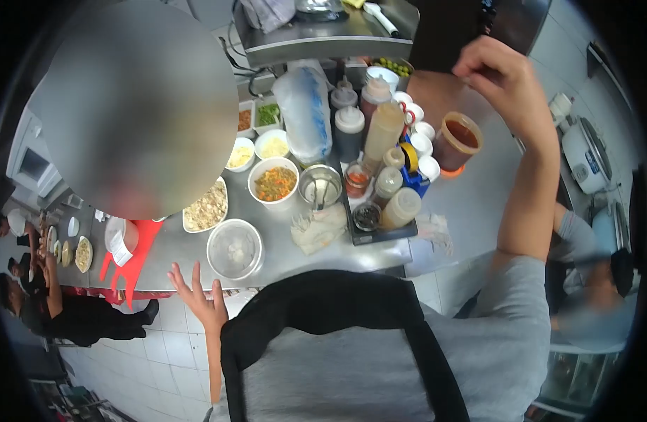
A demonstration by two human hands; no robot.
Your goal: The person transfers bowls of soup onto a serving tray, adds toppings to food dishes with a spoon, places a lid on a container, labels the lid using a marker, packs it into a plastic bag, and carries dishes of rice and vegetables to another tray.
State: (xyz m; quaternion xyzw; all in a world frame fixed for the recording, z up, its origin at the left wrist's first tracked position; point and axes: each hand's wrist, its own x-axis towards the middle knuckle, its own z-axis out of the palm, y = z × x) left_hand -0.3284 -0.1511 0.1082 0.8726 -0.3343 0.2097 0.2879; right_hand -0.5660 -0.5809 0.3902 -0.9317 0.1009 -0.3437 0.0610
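Worker's R hand (502, 74), fingers curled narrow, contents unclear, hangs just above & right of upright brown-sauce tub (458, 144) on counter (285, 239); L hand (208, 305), farther off, fingers wide nr. see-through tub (235, 250).

Worktop (285, 257), near edge, left to right: round tub (235, 260), bunched cloth (318, 232), tray (383, 237). Behind round tub: vegetable bowl (273, 201), metal pot (322, 202) just right of it. Dish (206, 229) of chopped food left of the bowl. Bag (302, 105) behind the pot, left of squeeze bottles (348, 133). Jars (388, 184) in tray's near half, diced-food jar (356, 184) along its left edge. Cups (422, 145) past tray's right edge; sauce tub (450, 155) right of cups. Raised shelf (330, 49) at worktop's far edge.
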